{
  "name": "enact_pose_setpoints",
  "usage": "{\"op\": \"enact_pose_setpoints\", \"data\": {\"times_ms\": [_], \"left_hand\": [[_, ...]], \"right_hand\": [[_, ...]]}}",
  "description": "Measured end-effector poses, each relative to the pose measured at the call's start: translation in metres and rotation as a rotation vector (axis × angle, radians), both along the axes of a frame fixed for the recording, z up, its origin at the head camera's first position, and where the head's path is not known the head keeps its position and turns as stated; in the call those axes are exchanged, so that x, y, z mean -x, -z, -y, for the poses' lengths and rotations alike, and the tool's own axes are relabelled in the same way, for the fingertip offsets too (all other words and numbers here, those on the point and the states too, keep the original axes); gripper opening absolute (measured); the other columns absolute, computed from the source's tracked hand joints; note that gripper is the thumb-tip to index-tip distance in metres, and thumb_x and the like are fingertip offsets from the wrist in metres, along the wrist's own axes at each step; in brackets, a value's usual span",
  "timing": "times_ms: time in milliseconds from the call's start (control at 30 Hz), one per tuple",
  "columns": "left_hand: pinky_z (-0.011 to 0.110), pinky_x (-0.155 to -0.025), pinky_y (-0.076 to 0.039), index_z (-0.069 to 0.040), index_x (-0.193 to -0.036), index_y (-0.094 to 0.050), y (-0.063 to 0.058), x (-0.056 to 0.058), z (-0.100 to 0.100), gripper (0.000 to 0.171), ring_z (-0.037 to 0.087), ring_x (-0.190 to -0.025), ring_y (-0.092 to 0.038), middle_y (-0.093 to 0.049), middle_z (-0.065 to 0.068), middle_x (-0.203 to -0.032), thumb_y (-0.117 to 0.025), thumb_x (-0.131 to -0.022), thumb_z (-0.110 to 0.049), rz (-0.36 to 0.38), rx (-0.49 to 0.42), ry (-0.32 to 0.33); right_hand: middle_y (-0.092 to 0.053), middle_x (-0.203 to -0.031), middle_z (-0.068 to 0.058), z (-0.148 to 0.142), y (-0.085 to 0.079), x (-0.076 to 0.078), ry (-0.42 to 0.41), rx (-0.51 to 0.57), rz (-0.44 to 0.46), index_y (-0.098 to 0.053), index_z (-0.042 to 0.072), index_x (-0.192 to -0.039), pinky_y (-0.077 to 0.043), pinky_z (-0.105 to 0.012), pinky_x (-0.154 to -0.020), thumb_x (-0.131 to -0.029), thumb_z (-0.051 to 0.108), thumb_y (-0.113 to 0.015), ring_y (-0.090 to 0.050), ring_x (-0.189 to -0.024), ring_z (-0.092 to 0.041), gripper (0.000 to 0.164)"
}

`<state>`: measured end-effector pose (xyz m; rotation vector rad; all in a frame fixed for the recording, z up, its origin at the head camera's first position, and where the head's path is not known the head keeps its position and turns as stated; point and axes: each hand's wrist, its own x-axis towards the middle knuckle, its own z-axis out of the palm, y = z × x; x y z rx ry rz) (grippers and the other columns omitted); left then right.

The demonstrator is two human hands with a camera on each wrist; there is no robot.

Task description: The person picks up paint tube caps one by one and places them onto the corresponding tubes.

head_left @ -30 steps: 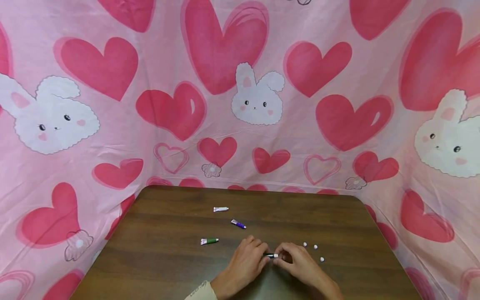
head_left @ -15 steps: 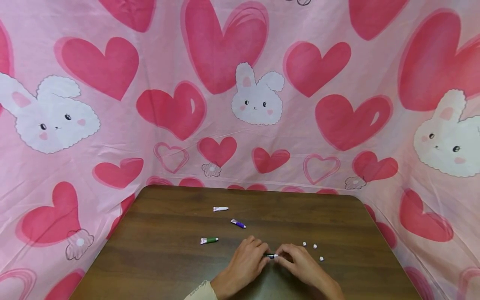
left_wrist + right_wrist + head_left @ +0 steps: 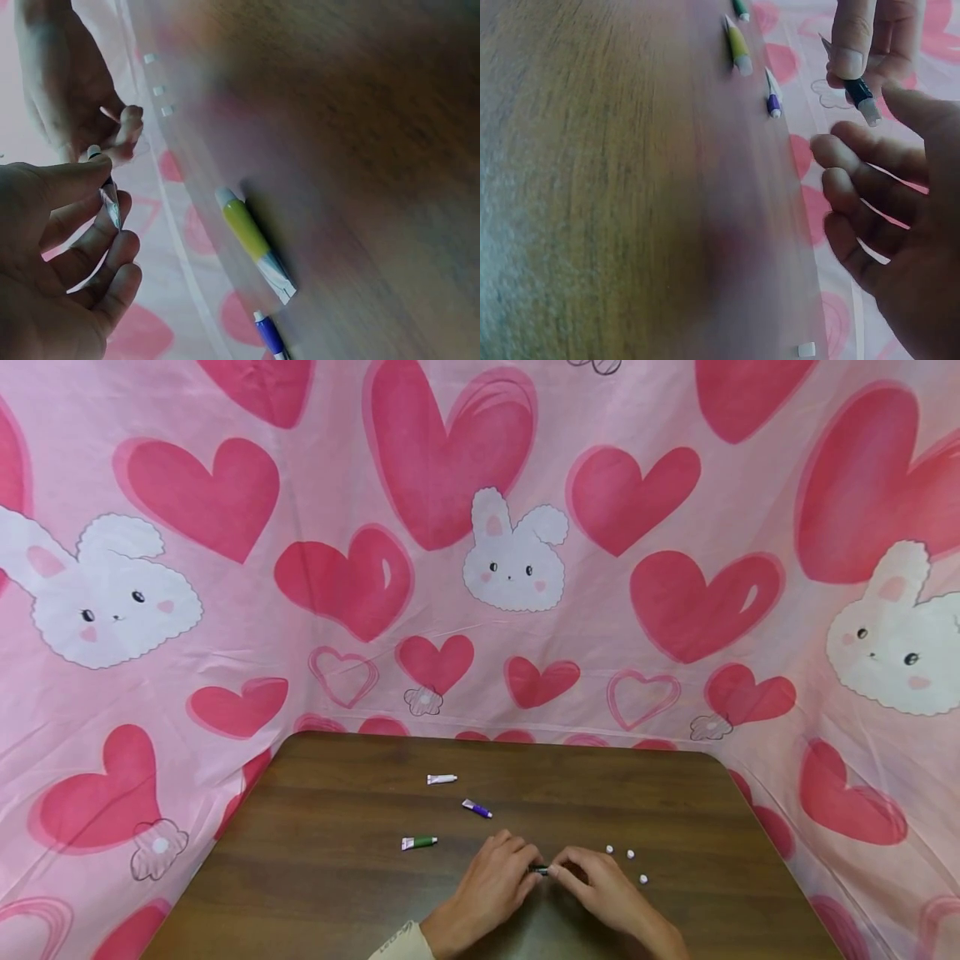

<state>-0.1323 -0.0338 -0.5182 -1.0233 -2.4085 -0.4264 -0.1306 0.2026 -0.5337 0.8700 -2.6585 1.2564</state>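
Note:
My left hand pinches a small black paint tube between thumb and fingers, its pale cap pointing toward my right hand. In the right wrist view, the right thumb and fingers stand round that cap with a small gap. From the head view, the right fingertips hide the cap. Beyond the left hand lie a green paint tube, a purple one and a third, which looks white there and yellow in the wrist views.
Three small white caps lie on the brown wooden table right of the right hand. Pink cloth with hearts and rabbits hangs behind the table and along both sides.
The right fingertips have come closer over the cap, which showed white before in the head view. My left hand stays in place with the black tube; the loose tubes and caps lie as before.

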Motion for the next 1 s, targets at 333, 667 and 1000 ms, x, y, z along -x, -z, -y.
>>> {"op": "enact_pose_setpoints", "data": {"times_ms": [333,667,1000], "left_hand": [[0.019,-0.074,-0.041,-0.024,-0.100,-0.076,0.0004,0.0000,0.0016,0.019,0.006,-0.087,-0.057,-0.073,-0.013,-0.093,-0.091,-0.089,-0.029,0.005,-0.013,0.002],[0.019,-0.074,-0.041,-0.023,-0.100,-0.076,0.0000,0.0001,0.0012,0.017,0.006,-0.087,-0.055,-0.073,-0.012,-0.093,-0.089,-0.091,-0.028,0.035,-0.009,0.010],[0.018,-0.075,-0.040,-0.024,-0.101,-0.076,-0.0007,0.0001,0.0002,0.015,0.005,-0.087,-0.055,-0.073,-0.013,-0.094,-0.088,-0.092,-0.029,0.056,-0.009,0.015]], "right_hand": [[-0.071,-0.093,0.011,0.0012,-0.0014,-0.0013,0.016,0.033,-0.131,-0.071,0.022,-0.101,-0.057,-0.024,-0.069,-0.094,0.011,-0.086,-0.062,-0.084,0.004,0.020],[-0.072,-0.094,0.013,-0.0010,0.0029,-0.0014,0.001,0.008,-0.146,-0.072,0.023,-0.101,-0.055,-0.023,-0.069,-0.101,0.016,-0.078,-0.060,-0.086,0.006,0.009],[-0.071,-0.094,0.012,-0.0017,0.0034,-0.0024,0.001,0.022,-0.156,-0.073,0.022,-0.102,-0.054,-0.022,-0.068,-0.100,0.014,-0.079,-0.060,-0.084,0.006,0.010]]}}
